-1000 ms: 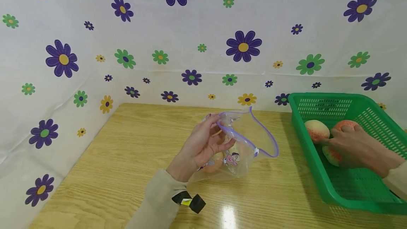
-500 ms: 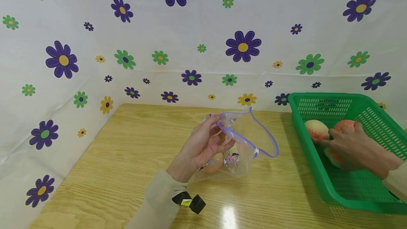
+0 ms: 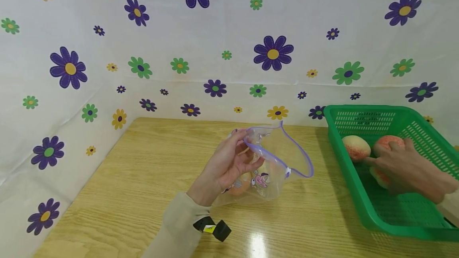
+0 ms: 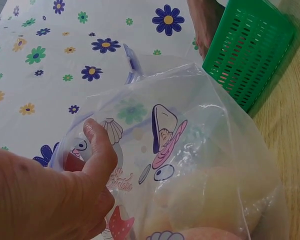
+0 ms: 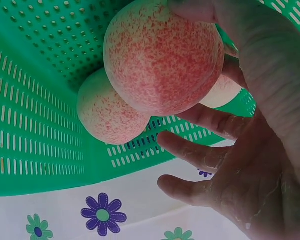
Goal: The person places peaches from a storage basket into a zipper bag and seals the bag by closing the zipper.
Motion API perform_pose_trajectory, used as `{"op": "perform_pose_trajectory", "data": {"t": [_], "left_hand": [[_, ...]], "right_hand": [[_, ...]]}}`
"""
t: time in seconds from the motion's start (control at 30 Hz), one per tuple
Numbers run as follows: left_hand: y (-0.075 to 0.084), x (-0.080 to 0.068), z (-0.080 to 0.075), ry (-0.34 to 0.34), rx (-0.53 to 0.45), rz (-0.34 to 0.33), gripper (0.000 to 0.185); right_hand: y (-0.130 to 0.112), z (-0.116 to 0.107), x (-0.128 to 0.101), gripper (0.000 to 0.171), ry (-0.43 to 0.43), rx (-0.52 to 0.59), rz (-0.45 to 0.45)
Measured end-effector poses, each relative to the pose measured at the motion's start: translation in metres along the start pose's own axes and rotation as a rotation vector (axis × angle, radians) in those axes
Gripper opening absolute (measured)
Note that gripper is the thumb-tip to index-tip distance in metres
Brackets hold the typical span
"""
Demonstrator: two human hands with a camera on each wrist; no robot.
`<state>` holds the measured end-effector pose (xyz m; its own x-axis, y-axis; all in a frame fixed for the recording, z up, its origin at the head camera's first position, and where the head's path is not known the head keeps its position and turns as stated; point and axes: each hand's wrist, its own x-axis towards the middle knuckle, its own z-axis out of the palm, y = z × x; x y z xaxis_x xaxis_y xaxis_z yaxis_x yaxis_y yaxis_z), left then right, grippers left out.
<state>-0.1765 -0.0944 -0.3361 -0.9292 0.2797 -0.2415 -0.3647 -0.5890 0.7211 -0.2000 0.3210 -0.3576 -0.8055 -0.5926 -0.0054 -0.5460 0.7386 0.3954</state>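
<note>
My left hand (image 3: 223,167) pinches the purple zip edge of a clear printed plastic bag (image 3: 274,188). The bag's mouth gapes toward the right, and round peach-coloured fruit (image 3: 241,184) shows through its side. Over in the green basket (image 3: 412,233), my right hand (image 3: 408,172) grips a red-speckled peach (image 5: 160,60). Its thumb lies on one side of that peach, with fingers on the other; the lower fingers are spread. Two further peaches sit behind it: a pale one (image 3: 356,147) by the left wall and a redder one (image 3: 389,141) partly hidden by the fingers.
The basket stands at the right of the wooden table (image 3: 150,162), its perforated walls rising around the right hand. White flowered cloth (image 3: 229,35) hangs behind the table and along the left. A black strap mount (image 3: 213,228) is on the left wrist.
My right hand has shifted slightly right inside the basket, and the near peach has moved a little with it. The left hand and bag hold still.
</note>
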Motion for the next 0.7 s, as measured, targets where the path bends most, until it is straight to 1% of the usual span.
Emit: {"op": "perform_pose_trajectory", "data": {"t": [0.03, 0.13, 0.27, 0.3, 0.33, 0.4, 0.47, 0.53, 0.63, 0.7], "left_hand": [[0.000, 0.000, 0.000, 0.000, 0.000, -0.001, 0.010], [0.000, 0.001, 0.000, 0.004, -0.004, -0.003, 0.010], [0.000, 0.001, -0.001, 0.006, -0.011, -0.009, 0.010], [0.001, 0.001, 0.000, 0.005, -0.011, -0.008, 0.010], [0.001, 0.001, 0.000, 0.006, -0.011, -0.009, 0.010], [0.000, 0.000, 0.000, 0.004, -0.007, -0.005, 0.011], [0.000, 0.000, 0.000, 0.001, -0.004, -0.004, 0.011], [0.001, 0.000, 0.000, -0.003, 0.000, -0.003, 0.011], [0.001, 0.000, -0.001, -0.006, -0.007, -0.009, 0.011], [0.001, 0.000, -0.001, -0.008, -0.008, -0.010, 0.011]], "right_hand": [[0.000, 0.000, -0.001, 0.070, 0.006, 0.002, 0.001], [0.000, -0.001, -0.001, 0.061, 0.021, 0.007, 0.007], [0.001, -0.002, 0.001, 0.058, 0.031, -0.018, 0.009], [0.001, -0.003, 0.002, 0.061, 0.029, -0.027, 0.009], [0.001, -0.004, 0.002, 0.064, 0.017, -0.024, 0.015], [0.003, -0.006, 0.002, 0.063, -0.013, -0.007, 0.032], [0.005, -0.008, 0.001, 0.065, -0.047, 0.023, 0.052], [0.008, -0.010, 0.000, 0.063, -0.080, 0.053, 0.076], [0.011, -0.014, -0.001, 0.061, -0.095, 0.069, 0.092], [0.013, -0.014, -0.001, 0.061, -0.086, 0.064, 0.096]]}}
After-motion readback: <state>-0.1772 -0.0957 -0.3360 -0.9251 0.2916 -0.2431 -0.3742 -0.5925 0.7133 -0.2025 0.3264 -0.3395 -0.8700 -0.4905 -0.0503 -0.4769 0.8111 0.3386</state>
